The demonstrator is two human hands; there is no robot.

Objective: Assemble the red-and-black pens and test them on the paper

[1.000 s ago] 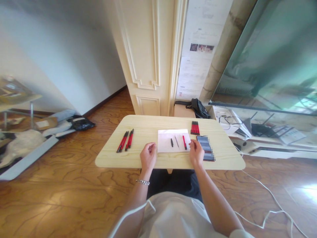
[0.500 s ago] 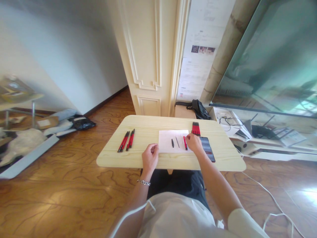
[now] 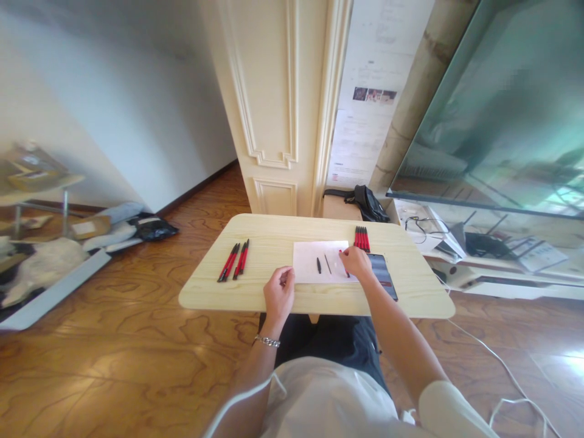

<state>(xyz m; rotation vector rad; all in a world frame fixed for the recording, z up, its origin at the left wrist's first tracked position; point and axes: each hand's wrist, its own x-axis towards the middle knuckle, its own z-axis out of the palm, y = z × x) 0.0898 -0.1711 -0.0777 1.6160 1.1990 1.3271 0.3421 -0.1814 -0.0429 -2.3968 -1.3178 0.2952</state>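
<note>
- The right hand (image 3: 358,263) reaches over the right part of a white sheet of paper (image 3: 303,261), its fingertips at a red pen barrel (image 3: 347,274) that lies slanted there, partly hidden by the hand; whether they are clamped on it, I cannot tell;
- the left hand (image 3: 279,292) is at the paper's left edge with fingers curled, well apart from the right; I cannot tell whether it grips anything;
- on the paper, left of the barrel, lie a thin dark refill (image 3: 327,264) and a short black pen part (image 3: 319,266), side by side;
- red-and-black pens (image 3: 229,263) lie at the counter's (image 3: 274,231) left; a tight row of similar pens (image 3: 362,238) lies beyond the right hand;
- a phone (image 3: 381,267) lies partly behind the right forearm.
</note>
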